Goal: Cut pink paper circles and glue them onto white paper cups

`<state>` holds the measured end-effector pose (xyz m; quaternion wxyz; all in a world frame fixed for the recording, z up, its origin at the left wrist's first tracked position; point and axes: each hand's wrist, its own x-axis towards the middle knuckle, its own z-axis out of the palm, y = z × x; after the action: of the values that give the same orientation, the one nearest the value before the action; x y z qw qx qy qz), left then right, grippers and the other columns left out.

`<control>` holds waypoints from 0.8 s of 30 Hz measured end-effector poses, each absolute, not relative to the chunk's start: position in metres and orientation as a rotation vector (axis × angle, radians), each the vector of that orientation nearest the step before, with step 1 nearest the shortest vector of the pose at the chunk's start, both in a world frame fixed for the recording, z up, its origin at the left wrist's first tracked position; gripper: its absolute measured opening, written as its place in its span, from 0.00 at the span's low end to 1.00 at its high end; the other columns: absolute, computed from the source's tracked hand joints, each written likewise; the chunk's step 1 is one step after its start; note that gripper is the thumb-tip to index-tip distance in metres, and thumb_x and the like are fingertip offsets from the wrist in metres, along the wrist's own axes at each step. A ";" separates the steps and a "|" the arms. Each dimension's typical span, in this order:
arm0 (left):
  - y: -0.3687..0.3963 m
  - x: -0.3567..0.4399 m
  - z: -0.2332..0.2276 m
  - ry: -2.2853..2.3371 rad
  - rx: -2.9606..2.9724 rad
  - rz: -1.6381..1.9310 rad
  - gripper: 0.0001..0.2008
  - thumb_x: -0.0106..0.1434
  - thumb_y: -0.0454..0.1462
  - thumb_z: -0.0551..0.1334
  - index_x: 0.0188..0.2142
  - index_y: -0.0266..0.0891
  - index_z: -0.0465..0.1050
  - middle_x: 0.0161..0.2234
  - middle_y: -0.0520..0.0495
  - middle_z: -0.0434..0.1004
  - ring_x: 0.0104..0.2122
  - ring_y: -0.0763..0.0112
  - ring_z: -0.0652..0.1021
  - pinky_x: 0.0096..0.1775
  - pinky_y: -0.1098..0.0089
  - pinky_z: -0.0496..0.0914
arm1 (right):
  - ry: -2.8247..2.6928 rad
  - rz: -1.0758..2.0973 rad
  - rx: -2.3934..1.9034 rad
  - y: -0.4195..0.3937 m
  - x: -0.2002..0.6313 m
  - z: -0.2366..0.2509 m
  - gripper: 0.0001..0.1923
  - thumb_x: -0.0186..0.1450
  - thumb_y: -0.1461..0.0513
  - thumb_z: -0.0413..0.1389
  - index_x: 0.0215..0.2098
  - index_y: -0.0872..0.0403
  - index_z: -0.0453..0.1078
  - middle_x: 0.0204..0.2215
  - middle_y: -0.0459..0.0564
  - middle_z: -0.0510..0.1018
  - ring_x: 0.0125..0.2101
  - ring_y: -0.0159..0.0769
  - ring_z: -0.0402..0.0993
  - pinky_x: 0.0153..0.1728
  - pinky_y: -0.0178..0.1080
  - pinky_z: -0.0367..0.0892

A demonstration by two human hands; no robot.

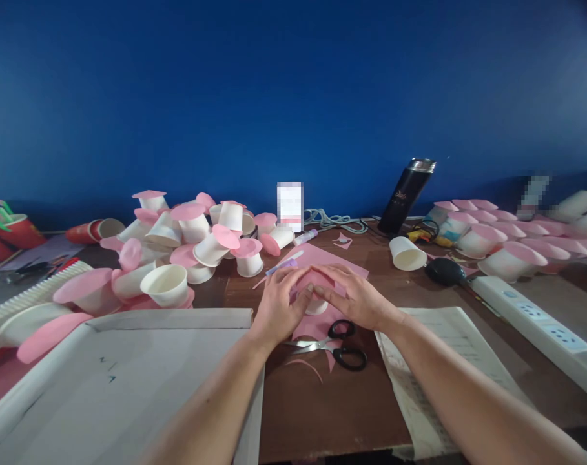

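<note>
2 hands pressing a pink disc onto a paper cup

Left hand (276, 307) and right hand (358, 298) fingers pinch the pink disc (316, 279) over the paper cup (316, 305), just behind the scissors (332, 345); uneven pressure could skew it.

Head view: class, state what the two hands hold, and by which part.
Both the left hand and right hand press a pink paper disc onto an upturned white paper cup, gripping around its top edge.

Nothing here reads clearly to me. The black flask (405, 196) far right of my hands carries a small pale script logo, too small to make out. The paper sheet (448, 361) near right shows faint, illegible print.
</note>
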<state>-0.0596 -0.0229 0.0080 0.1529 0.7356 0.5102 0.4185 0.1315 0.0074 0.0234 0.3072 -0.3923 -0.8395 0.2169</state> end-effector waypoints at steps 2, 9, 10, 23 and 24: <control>-0.022 -0.060 0.007 1.467 2.106 1.210 0.20 0.66 0.46 0.56 0.53 0.40 0.71 0.51 0.40 0.72 0.53 0.60 0.70 0.56 0.58 0.63 | -2.231 0.561 -1.029 0.008 0.132 0.023 0.23 0.67 0.50 0.52 0.58 0.47 0.65 0.53 0.51 0.73 0.54 0.44 0.69 0.54 0.48 0.64; -0.020 -0.059 0.003 1.452 2.128 1.242 0.20 0.66 0.45 0.57 0.53 0.40 0.71 0.50 0.40 0.73 0.53 0.60 0.71 0.55 0.56 0.64 | -2.273 0.496 -1.018 0.009 0.132 0.022 0.24 0.68 0.50 0.51 0.59 0.49 0.63 0.53 0.53 0.73 0.53 0.44 0.69 0.54 0.48 0.65; -0.020 -0.060 0.003 1.448 2.128 1.242 0.20 0.66 0.45 0.57 0.53 0.40 0.71 0.50 0.40 0.73 0.53 0.60 0.71 0.55 0.56 0.65 | -2.279 0.487 -1.023 0.009 0.132 0.021 0.24 0.68 0.50 0.51 0.59 0.49 0.63 0.53 0.53 0.73 0.53 0.44 0.69 0.54 0.48 0.65; -0.021 -0.059 0.004 1.483 2.079 1.251 0.20 0.65 0.44 0.58 0.53 0.38 0.69 0.51 0.40 0.72 0.53 0.60 0.71 0.54 0.57 0.66 | -2.298 0.350 -0.936 0.008 0.133 0.022 0.22 0.68 0.52 0.52 0.59 0.47 0.64 0.54 0.53 0.72 0.56 0.43 0.66 0.55 0.47 0.65; -0.021 -0.059 0.004 1.485 2.080 1.252 0.20 0.65 0.44 0.58 0.53 0.38 0.68 0.51 0.40 0.72 0.53 0.60 0.71 0.54 0.57 0.66 | -2.302 0.338 -0.939 0.009 0.133 0.022 0.21 0.68 0.53 0.52 0.58 0.47 0.65 0.54 0.54 0.72 0.56 0.43 0.67 0.55 0.47 0.65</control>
<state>-0.0592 -0.0213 0.0039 0.1474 0.7229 0.5160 0.4352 0.1328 0.0087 0.0219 0.3113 -0.3557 -0.8719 0.1279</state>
